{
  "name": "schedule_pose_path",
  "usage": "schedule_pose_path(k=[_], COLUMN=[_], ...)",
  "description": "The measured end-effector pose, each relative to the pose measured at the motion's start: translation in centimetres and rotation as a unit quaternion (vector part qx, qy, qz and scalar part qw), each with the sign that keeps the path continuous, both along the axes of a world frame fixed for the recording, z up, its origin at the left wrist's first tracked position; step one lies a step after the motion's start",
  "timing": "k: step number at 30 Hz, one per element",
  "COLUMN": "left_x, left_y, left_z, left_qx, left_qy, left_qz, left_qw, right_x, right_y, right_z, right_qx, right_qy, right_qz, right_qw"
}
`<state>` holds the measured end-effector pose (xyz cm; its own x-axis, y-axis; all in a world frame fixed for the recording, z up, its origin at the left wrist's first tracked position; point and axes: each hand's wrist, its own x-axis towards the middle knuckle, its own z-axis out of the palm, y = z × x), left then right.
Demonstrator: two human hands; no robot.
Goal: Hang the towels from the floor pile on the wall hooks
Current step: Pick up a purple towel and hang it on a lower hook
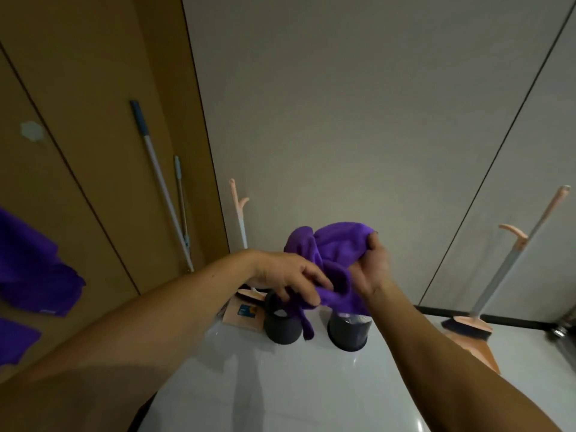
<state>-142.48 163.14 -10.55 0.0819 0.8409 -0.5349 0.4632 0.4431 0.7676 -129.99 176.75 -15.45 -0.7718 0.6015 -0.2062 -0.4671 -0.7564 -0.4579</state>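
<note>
A crumpled purple towel [330, 254] is held up in front of me between both hands. My left hand [290, 275] grips its lower bunched part, and a strip of cloth hangs down below the fingers. My right hand [371, 266] grips the towel's right edge from the side. On the brown wall at the left, a purple towel [34, 272] hangs, with a second purple towel [15, 341] below it. A pale wall hook [31, 131] sits bare higher up on that brown wall.
Two dark round bins [282, 325] [347, 333] stand on the white floor by the grey wall. A mop handle [162, 185] leans in the corner. A peach broom with dustpan [473, 325] leans at the right, another peach-handled dustpan [241, 310] by the bins.
</note>
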Motion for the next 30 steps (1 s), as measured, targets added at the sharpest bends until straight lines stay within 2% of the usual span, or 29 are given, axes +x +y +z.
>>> schedule_pose_path(k=[3,5,8,10,12,13,16,19,21,26,28,30], left_x=[-1.8,-2.8,-4.3,-5.1,-5.4,-5.3,-4.0,-2.4,-1.7,0.3,0.3,0.0], left_y=[-1.0,-1.2,-0.8,-0.5,-0.5,-0.6,-1.0,-1.1,-0.8,0.2,0.2,0.3], left_z=[-0.6,-1.2,-2.5,-3.2,-3.3,-3.3,-3.6,-4.7,-5.6,-5.8,-5.6,-5.3], left_qx=[-0.078,-0.076,0.037,0.122,0.136,0.122,0.039,0.004,-0.01,-0.012,-0.017,0.007], left_qy=[-0.048,0.014,0.133,0.14,0.089,0.044,-0.072,-0.149,-0.153,-0.037,-0.071,-0.151], left_qz=[0.016,0.092,0.225,0.342,0.413,0.413,0.331,0.29,0.256,0.252,0.264,0.283], left_qw=[0.996,0.993,0.964,0.921,0.896,0.901,0.94,0.945,0.954,0.967,0.962,0.947], right_x=[-0.5,-0.8,-1.0,-1.0,-1.2,-1.2,-1.5,-1.9,-1.9,-1.2,-0.8,-0.3], right_y=[0.6,0.7,1.0,0.9,0.8,0.8,0.5,0.0,-0.3,-0.6,-0.4,-0.1], right_z=[1.3,2.1,3.2,4.0,4.5,4.7,5.2,5.6,6.1,7.8,8.4,8.9], right_qx=[0.009,0.018,0.02,0.035,0.036,0.034,0.026,0.029,0.032,0.034,0.036,0.043], right_qy=[0.035,0.04,0.048,0.048,0.051,0.054,0.074,0.082,0.097,0.125,0.127,0.127], right_qz=[0.009,0.022,0.032,0.032,0.028,0.027,0.03,0.044,0.059,0.082,0.084,0.078], right_qw=[0.999,0.999,0.998,0.998,0.998,0.998,0.996,0.995,0.993,0.988,0.988,0.988])
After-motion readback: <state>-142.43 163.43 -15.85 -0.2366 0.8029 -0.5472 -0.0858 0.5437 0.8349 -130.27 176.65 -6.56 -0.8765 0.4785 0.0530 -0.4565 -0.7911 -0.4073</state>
